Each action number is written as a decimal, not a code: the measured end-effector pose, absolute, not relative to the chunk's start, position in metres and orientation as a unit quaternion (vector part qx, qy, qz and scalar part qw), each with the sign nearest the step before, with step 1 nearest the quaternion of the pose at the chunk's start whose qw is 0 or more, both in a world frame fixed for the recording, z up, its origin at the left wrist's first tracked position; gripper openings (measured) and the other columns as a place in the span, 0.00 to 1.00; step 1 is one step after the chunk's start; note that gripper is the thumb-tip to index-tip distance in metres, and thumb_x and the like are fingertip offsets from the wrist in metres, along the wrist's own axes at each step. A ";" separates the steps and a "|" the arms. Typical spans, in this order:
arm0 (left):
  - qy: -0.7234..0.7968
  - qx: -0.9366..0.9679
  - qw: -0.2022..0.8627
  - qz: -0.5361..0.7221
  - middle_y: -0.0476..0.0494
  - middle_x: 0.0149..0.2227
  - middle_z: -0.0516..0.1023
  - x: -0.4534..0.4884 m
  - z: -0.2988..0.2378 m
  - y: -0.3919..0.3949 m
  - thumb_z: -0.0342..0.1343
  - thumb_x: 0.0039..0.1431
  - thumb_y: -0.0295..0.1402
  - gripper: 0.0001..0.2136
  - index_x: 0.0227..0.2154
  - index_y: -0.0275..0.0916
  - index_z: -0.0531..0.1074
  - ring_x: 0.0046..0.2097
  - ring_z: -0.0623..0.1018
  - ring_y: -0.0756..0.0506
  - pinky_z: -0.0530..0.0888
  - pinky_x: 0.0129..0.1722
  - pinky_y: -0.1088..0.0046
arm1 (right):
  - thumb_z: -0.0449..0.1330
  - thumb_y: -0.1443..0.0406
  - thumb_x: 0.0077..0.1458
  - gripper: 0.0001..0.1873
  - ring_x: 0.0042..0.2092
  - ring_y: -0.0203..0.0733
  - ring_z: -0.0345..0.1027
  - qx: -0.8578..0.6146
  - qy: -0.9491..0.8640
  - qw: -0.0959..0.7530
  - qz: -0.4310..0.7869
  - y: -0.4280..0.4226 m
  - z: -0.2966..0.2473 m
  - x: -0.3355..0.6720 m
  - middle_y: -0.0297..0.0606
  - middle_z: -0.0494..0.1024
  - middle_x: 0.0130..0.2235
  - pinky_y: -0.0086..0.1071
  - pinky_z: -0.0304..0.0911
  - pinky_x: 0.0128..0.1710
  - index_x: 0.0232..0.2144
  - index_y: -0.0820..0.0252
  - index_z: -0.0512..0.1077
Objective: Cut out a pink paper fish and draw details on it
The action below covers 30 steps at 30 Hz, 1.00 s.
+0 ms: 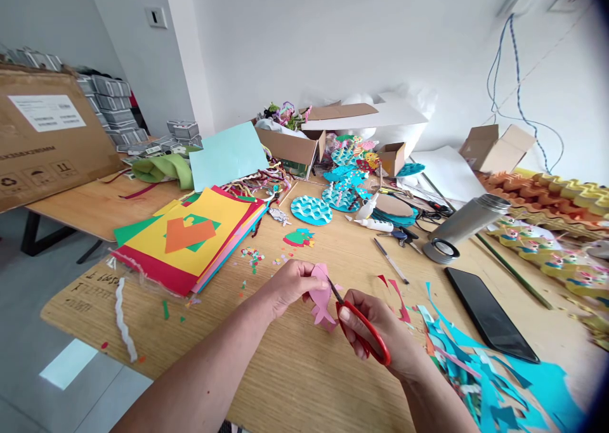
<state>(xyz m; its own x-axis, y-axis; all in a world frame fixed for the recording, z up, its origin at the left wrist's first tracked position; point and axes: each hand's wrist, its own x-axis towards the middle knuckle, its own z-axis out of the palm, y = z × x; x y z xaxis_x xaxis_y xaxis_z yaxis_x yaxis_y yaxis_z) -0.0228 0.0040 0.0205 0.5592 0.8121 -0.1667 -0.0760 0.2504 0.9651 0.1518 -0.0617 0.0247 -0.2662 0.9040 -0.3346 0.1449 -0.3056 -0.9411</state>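
Observation:
My left hand [289,286] pinches a small pink paper shape [321,300] just above the wooden table [295,369]. My right hand [380,335] grips red-handled scissors [364,328], fingers through the loops. The blades reach up into the pink paper's right edge. Both hands are close together near the table's front middle.
A stack of coloured paper sheets [190,239] lies to the left. Blue paper offcuts [480,369] pile at the right front, beside a black phone [490,312]. A steel flask [464,224], glue bottle [373,224], blue wave discs [311,209] and cardboard boxes [295,144] sit farther back.

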 end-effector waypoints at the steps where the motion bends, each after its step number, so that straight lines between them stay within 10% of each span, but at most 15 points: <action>1: 0.348 0.524 0.710 0.316 0.49 0.20 0.71 -0.023 0.020 0.004 0.59 0.41 0.39 0.11 0.21 0.34 0.71 0.22 0.65 0.53 0.58 0.23 0.76 | 0.66 0.44 0.42 0.27 0.14 0.28 0.58 -0.523 -0.503 0.309 0.616 -0.062 0.025 0.152 0.27 0.68 0.17 0.21 0.49 0.13 0.24 0.58 0.60; 30: 0.347 0.529 0.702 0.327 0.51 0.19 0.68 -0.023 0.020 0.005 0.59 0.42 0.39 0.11 0.20 0.35 0.70 0.22 0.62 0.53 0.56 0.23 0.75 | 0.64 0.44 0.44 0.26 0.15 0.29 0.59 -0.518 -0.516 0.309 0.608 -0.062 0.024 0.153 0.28 0.69 0.18 0.23 0.52 0.14 0.24 0.59 0.61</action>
<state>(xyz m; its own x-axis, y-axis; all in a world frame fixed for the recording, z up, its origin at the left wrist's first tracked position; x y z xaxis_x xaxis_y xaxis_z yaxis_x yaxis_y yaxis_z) -0.0228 0.0051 0.0202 0.5452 0.8263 -0.1415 -0.0910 0.2261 0.9698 0.1528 -0.0619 0.0242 -0.2716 0.9104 -0.3122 0.1589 -0.2775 -0.9475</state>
